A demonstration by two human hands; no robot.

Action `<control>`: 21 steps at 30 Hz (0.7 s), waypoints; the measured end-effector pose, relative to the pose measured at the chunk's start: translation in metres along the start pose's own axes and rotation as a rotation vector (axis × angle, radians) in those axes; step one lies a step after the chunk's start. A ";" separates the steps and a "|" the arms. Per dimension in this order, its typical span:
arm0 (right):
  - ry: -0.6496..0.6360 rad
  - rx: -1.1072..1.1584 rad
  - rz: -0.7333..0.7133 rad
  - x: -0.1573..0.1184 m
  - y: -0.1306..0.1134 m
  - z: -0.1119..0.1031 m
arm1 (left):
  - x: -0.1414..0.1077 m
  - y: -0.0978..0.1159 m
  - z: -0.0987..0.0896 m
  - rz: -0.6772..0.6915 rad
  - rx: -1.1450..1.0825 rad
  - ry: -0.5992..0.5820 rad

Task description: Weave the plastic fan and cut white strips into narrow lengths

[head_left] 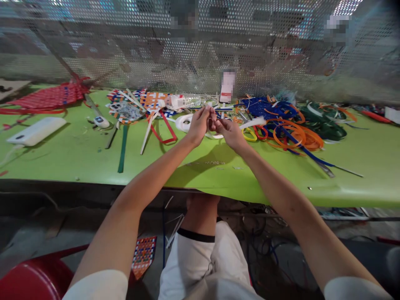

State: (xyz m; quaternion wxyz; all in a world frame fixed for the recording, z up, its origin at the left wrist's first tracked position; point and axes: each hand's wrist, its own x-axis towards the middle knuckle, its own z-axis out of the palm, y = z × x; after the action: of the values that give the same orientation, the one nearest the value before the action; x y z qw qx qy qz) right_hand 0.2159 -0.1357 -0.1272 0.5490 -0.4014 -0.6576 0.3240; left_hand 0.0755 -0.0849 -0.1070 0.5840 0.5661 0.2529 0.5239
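Observation:
My left hand (201, 124) and my right hand (229, 132) are raised close together above the green table, fingers bent and nearly touching at the tips. Both are closed in a pinch; whatever is between the fingers is too small to make out. Behind and below them lies a roll of white strip (184, 122), partly hidden by my hands. Yellow-and-red-handled scissors (250, 134) rest just right of my right hand. Small pale bits (214, 163) are scattered on the table under my hands.
Woven colourful pieces (153, 100), a clear bottle (190, 101) and a propped phone (227, 86) stand or lie behind. Orange strip coils (308, 135) and green coils (325, 123) are at right. A white power bank (36, 131) lies left. Perforated metal mesh (140, 50) backs the table (359, 166).

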 end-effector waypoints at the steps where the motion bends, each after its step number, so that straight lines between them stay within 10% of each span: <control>1: -0.012 -0.029 0.013 0.000 0.000 0.002 | 0.003 0.002 -0.001 -0.022 -0.042 0.041; 21: -0.051 -0.109 0.054 0.087 -0.041 -0.024 | 0.114 0.104 0.039 0.152 -0.437 0.262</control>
State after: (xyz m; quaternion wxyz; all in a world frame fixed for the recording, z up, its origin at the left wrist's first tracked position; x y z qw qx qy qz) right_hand 0.2260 -0.0779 -0.0472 0.5005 -0.4399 -0.6769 0.3126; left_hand 0.1130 -0.0172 0.0322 0.6136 0.3715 0.1638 0.6772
